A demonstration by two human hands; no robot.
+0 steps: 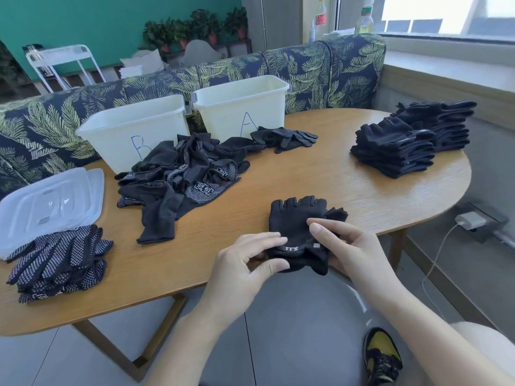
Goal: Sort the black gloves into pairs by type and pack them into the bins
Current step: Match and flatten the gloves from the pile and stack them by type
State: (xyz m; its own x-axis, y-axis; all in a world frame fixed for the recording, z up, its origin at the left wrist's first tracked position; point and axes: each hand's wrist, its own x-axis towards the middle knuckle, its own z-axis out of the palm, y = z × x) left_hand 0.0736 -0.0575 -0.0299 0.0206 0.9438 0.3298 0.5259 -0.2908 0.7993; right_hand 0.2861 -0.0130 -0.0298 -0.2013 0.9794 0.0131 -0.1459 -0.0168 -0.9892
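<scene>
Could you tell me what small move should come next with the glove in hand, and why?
Probably carry the fingerless glove, pinched at its cuff by the left hand and right hand, to the fingerless stack at right; it matches those, not the dotted stack.

I have one view only, from the camera worn on the person's head, looking forward and down across the worktop from its near edge. It sits close: both forearms enter from the bottom of the wide-angle frame, whose edges bow. The far side takes in the leaf-print sofa, with a window at far right and floor below.
</scene>
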